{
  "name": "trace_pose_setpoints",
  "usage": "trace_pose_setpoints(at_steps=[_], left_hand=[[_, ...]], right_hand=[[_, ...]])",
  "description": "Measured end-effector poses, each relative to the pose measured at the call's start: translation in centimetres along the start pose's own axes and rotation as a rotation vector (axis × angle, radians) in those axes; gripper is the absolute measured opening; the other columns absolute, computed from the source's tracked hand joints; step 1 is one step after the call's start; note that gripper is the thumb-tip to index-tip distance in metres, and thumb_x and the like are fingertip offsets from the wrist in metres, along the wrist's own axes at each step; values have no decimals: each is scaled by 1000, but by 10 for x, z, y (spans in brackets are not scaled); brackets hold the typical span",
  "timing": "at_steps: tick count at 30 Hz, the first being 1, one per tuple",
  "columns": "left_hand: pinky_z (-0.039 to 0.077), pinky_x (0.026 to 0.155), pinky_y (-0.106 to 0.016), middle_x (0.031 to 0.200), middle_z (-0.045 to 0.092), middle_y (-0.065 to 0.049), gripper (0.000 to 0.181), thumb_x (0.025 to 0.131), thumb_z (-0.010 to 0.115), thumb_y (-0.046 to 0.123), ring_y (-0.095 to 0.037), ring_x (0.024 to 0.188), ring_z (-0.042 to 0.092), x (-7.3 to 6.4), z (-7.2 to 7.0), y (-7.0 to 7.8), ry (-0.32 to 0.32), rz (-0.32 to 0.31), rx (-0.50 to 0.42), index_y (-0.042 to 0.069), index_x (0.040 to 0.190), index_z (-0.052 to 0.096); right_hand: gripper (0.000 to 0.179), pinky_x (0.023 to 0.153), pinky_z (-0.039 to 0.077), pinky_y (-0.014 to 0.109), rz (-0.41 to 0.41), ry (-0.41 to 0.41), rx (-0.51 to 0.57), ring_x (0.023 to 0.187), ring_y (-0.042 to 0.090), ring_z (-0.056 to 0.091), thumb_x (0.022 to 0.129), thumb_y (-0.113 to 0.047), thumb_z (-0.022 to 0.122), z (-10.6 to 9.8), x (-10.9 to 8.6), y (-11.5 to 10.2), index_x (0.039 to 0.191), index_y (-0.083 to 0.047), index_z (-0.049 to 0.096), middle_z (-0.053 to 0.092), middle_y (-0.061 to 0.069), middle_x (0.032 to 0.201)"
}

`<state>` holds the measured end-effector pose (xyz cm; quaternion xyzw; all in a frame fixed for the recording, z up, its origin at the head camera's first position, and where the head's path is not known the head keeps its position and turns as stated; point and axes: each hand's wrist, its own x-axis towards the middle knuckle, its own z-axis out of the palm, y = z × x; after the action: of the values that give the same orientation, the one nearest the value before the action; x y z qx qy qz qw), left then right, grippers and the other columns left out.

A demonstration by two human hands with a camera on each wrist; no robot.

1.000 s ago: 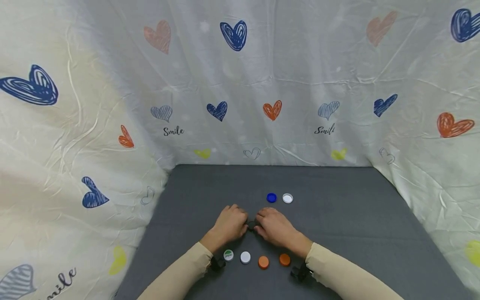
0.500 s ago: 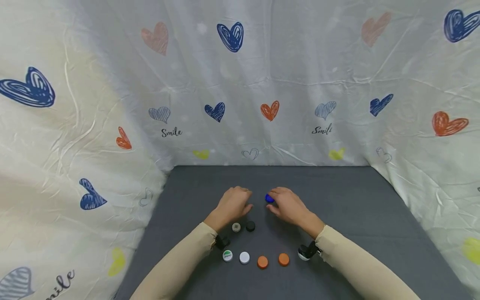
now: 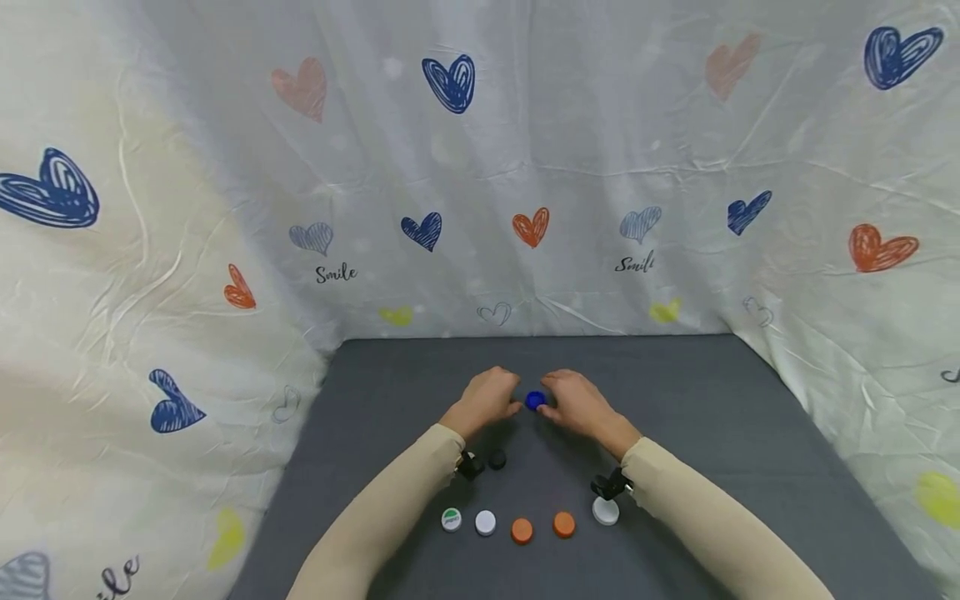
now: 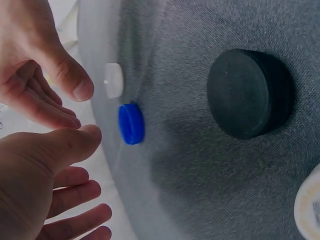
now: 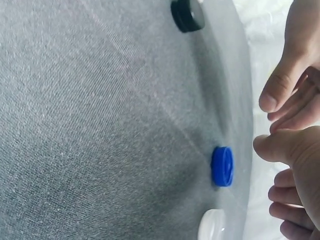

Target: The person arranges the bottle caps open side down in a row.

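My left hand (image 3: 487,397) and right hand (image 3: 579,403) hover over the far middle of the table, fingers bent loosely and holding nothing. Between them, on the cloth, lies a blue bottle cap (image 3: 536,400), hollow side showing. In the left wrist view a white cap (image 4: 114,80) lies close to the blue one; my right hand hides it in the head view. Nearer me is a black cap (image 3: 497,459), beside my left wrist. A pale cap (image 4: 309,205) with a marked top is partly cut off in the left wrist view.
Closer to me is a row of caps: a green-and-white one (image 3: 451,520), a white one (image 3: 485,523), two orange ones (image 3: 522,531) and a larger white one (image 3: 605,511) by my right wrist. A grey cloth (image 3: 660,417) covers the table; a heart-print curtain (image 3: 480,167) surrounds it.
Both hands have left the black cap and moved farther out to either side of the blue cap. My left hand has also shifted right. The head view tilts slightly.
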<state>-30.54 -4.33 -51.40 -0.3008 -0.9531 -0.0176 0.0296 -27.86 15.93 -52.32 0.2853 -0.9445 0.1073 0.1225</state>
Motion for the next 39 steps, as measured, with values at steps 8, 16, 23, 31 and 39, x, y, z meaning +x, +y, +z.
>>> trace_pose_setpoints(at_steps=[8,16,23,31,39], left_hand=[[59,77,-39,104,73,-3,37,87,78,37,-20,94,69,13,9,2,-32,-39,-39,12,113,74],[57,70,-37,91,69,-3,26,86,80,38,-18,84,66,27,20,8,-81,-59,-21,15,93,70],[56,67,-37,86,68,-2,25,85,81,36,-17,79,65,33,29,11,-94,-76,-11,16,85,68],[56,65,-38,81,68,1,21,85,81,37,-16,74,65,33,36,8,-65,-84,6,20,79,71],[55,64,-35,78,68,4,20,88,78,39,-13,71,63,29,38,3,-30,-64,1,22,80,73]], right_hand=[[33,87,54,45,28,-41,20,94,27,68,83,-27,82,18,5,9,103,-3,73,72,8,99],[25,66,44,38,48,-81,11,69,17,54,82,-28,81,30,10,16,76,-14,61,56,-2,72],[28,61,41,36,85,-110,28,64,16,49,82,-27,82,34,11,16,71,-13,59,52,-2,68],[25,79,54,43,90,-92,40,88,25,67,88,-26,78,43,8,15,101,-6,76,71,6,96],[27,92,54,46,55,-41,106,103,29,68,88,-21,78,39,5,16,108,-4,74,73,10,107]])
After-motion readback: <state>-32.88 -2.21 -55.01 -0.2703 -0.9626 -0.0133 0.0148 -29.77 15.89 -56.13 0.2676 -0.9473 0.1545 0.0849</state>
